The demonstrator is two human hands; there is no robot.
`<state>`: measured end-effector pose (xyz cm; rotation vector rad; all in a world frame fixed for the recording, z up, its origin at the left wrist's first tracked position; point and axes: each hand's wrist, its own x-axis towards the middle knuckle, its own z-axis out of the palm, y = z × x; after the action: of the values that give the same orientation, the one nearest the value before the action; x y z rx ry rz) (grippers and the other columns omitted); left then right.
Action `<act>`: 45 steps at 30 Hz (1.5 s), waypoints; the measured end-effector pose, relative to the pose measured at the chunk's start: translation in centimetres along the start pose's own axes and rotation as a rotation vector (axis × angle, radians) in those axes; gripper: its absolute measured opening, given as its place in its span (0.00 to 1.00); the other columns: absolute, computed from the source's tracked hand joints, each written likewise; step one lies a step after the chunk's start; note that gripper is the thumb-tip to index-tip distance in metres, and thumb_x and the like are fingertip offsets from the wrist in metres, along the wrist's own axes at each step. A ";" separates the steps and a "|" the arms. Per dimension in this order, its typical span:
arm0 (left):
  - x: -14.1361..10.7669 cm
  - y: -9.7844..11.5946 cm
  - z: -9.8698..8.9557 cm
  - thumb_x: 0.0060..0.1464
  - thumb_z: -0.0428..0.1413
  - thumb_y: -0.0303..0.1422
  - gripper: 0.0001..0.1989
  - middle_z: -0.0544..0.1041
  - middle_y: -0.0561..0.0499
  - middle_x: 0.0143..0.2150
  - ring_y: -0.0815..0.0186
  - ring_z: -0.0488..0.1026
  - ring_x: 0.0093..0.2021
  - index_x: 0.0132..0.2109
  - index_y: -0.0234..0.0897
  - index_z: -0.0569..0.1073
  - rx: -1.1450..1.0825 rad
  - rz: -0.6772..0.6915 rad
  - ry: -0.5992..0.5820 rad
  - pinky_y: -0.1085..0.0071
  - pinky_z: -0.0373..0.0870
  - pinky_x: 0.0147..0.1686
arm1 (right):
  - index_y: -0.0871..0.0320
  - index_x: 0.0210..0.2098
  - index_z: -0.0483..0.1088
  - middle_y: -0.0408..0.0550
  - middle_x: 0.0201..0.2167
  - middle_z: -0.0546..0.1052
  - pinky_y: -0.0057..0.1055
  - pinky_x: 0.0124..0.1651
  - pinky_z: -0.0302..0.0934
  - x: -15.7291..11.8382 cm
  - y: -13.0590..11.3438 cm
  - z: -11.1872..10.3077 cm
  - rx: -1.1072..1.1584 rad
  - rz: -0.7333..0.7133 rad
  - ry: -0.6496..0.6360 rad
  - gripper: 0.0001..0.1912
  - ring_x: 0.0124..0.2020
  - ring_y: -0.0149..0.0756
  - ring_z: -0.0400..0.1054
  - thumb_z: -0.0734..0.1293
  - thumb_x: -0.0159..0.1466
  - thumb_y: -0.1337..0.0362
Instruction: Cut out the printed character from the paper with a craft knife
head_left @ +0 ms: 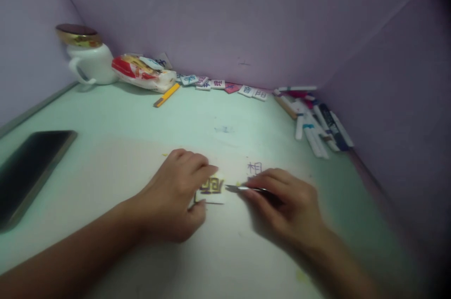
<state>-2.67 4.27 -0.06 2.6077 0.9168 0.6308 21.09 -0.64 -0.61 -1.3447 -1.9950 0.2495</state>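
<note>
Near the middle of the desk my left hand (179, 191) pins a small white tile (213, 198) flat between thumb and fingers. Yellow character strokes with dark outlines mark the tile, and the hand covers its left part. My right hand (289, 200) is closed around a slim craft knife (243, 188), whose pointed grey blade reaches left to the tile's right edge. Whether the tip touches the tile I cannot tell. A purple written character (254, 167) shows on the pale sheet (169, 261) just behind my right hand.
A dark phone (35, 167) lies at the left. Along the back stand a white mug (93, 64) with a gold-rimmed lid-like object (78, 35), a red-and-white packet (141, 72), a yellow stick (167, 95) and several character tiles (218, 84). Pens (313, 125) are heaped at right.
</note>
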 end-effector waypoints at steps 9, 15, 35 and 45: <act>0.1 -0.7 0.2 0.55 0.56 0.36 0.18 0.71 0.43 0.45 0.55 0.67 0.44 0.52 0.35 0.71 -0.020 0.059 -0.011 0.55 0.61 0.47 | 0.57 0.32 0.77 0.46 0.29 0.79 0.32 0.31 0.64 0.3 0.1 0.2 0.007 -0.056 -0.025 0.03 0.29 0.35 0.71 0.70 0.61 0.66; 0.1 -0.6 0.4 0.55 0.56 0.36 0.18 0.72 0.42 0.46 0.55 0.67 0.44 0.51 0.34 0.71 -0.035 0.051 0.000 0.55 0.61 0.47 | 0.58 0.32 0.78 0.46 0.27 0.77 0.31 0.29 0.61 0.2 0.4 0.1 0.029 -0.032 -0.060 0.04 0.28 0.35 0.70 0.70 0.61 0.65; 0.2 -0.7 0.0 0.54 0.57 0.35 0.19 0.72 0.41 0.46 0.54 0.67 0.45 0.51 0.32 0.72 -0.039 0.053 -0.016 0.53 0.61 0.47 | 0.57 0.29 0.78 0.44 0.22 0.72 0.30 0.27 0.54 0.5 0.5 -0.4 0.104 0.042 -0.198 0.06 0.24 0.33 0.65 0.69 0.61 0.63; 0.3 -0.8 0.0 0.54 0.57 0.35 0.18 0.72 0.41 0.46 0.53 0.68 0.44 0.51 0.31 0.72 -0.041 0.063 -0.038 0.53 0.61 0.47 | 0.58 0.30 0.78 0.44 0.23 0.72 0.30 0.26 0.54 0.3 0.5 -0.3 0.048 0.025 -0.134 0.07 0.24 0.33 0.65 0.69 0.61 0.63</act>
<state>-2.89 5.03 -0.28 2.6117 0.8042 0.6075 21.55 -0.21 -0.48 -1.3544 -2.0692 0.4066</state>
